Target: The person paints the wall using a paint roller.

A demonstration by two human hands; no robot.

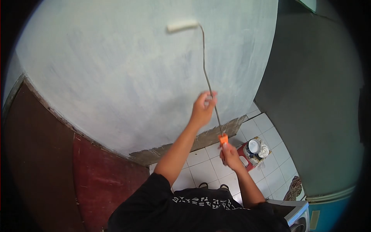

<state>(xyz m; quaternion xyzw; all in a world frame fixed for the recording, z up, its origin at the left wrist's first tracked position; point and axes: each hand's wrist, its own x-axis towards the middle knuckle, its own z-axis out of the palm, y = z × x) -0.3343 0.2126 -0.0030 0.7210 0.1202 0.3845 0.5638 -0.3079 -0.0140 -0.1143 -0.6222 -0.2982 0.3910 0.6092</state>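
A paint roller with a white sleeve [182, 26] rests against the pale, patchily painted wall [127, 69], high in the head view. Its long thin metal rod runs down to an orange handle [223, 139]. My right hand [231, 156] is wrapped around that handle at the lower end. Farther up, my left hand [203, 110] has its fingers closed about the rod, slightly blurred. Both arms reach forward from black sleeves.
A red stool [247, 159] on the white tiled floor [278, 154] carries a white container [254, 146] and a crumpled white cloth [264, 151]. A red panel [104, 181] and brown panel [38, 154] stand left. A grey wall [317, 96] rises right, above a washing machine [299, 222].
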